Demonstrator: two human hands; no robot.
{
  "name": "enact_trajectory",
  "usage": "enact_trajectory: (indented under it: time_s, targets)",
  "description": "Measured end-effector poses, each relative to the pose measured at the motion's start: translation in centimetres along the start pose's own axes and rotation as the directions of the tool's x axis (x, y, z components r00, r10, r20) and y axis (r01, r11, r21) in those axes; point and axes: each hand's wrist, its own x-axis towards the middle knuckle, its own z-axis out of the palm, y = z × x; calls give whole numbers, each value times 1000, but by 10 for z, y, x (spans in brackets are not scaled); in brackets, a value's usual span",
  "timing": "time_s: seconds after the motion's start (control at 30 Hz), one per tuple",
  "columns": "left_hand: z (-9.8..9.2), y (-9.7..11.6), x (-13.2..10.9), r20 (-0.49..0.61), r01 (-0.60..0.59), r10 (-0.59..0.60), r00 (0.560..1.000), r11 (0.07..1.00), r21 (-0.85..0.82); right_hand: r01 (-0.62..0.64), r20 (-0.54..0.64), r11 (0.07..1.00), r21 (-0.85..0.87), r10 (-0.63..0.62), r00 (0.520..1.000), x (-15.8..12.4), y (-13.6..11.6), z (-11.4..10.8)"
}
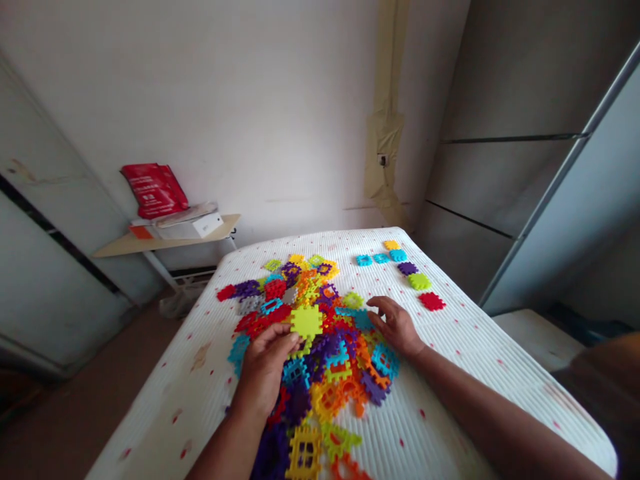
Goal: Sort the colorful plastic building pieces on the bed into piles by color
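Note:
In my left hand (270,357), a lime-green square interlocking tile (306,323) is pinched by its left edge between thumb and fingers. It is held over a heap of notched plastic tiles (327,350) in red, purple, orange, yellow, blue, green and grey. Some tiles have window-like openings, such as a yellow one (304,453) near the bottom. At the heap's right side, my right hand (397,325) has its fingers apart and curved. A blue piece (362,319) lies by its fingertips; whether they touch, I cannot tell.
Separate tiles lie at the far right of the quilted white cover (450,373), including blue ones (364,261), a purple one (408,268), a green one (419,281) and a red one (432,301). Behind left, a small table (120,247) holds red packages (154,190) and a white box (193,225).

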Motion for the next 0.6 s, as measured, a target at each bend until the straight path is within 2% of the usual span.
enact_trajectory:
  time_s: [0.13, 0.3, 0.4, 0.6]
  targets:
    - [15, -11, 7, 51, -5, 4, 999, 1000, 14, 171, 3, 984, 39, -172, 985, 8, -39, -8]
    - [16, -17, 4, 71, -56, 48, 996, 991, 118, 384, 118, 923, -21, -380, 918, 23, -89, -1]
    - [11, -17, 1, 83, -77, 64, 995, 982, 171, 416, 190, 904, -103, -392, 900, 29, -100, 11]
    - [10, -18, -2, 125, -101, 73, 989, 966, 239, 425, 215, 892, -153, -390, 895, 27, -101, 22]
